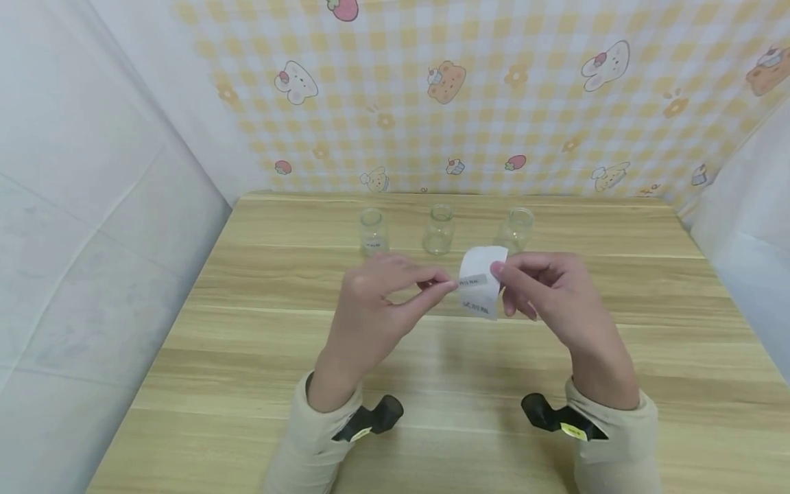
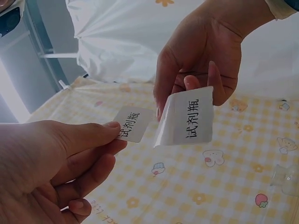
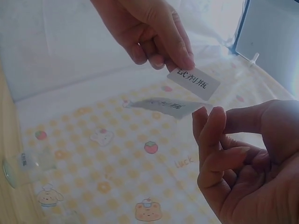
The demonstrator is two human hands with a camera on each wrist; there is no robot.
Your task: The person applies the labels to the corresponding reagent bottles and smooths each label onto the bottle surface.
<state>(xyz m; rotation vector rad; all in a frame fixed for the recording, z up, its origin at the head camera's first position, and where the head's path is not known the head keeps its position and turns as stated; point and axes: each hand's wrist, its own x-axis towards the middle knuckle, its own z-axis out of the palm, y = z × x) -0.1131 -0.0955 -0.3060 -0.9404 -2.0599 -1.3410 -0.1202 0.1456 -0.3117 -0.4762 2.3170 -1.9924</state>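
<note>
My left hand [image 1: 379,295] pinches a small white label [image 2: 135,125] with black printed characters between thumb and forefinger. Facing it, my right hand [image 1: 564,295] pinches the edge of a curled white backing sheet [image 1: 484,261], which bears another printed label [image 2: 194,114]. In both wrist views the small label looks apart from the sheet, though the two overlap in the head view. Behind the hands stand three clear glass bottles: a left one [image 1: 373,230] with a label on its front, a middle one [image 1: 439,230], and a right one [image 1: 518,223] partly hidden by the sheet.
Both hands are above a wood-grain table [image 1: 247,329]. A yellow checked cloth [image 1: 395,96] with cartoon prints hangs along its back edge. White sheeting [image 1: 92,171] covers the left side. Each sleeve carries a black wrist mount [image 1: 373,417].
</note>
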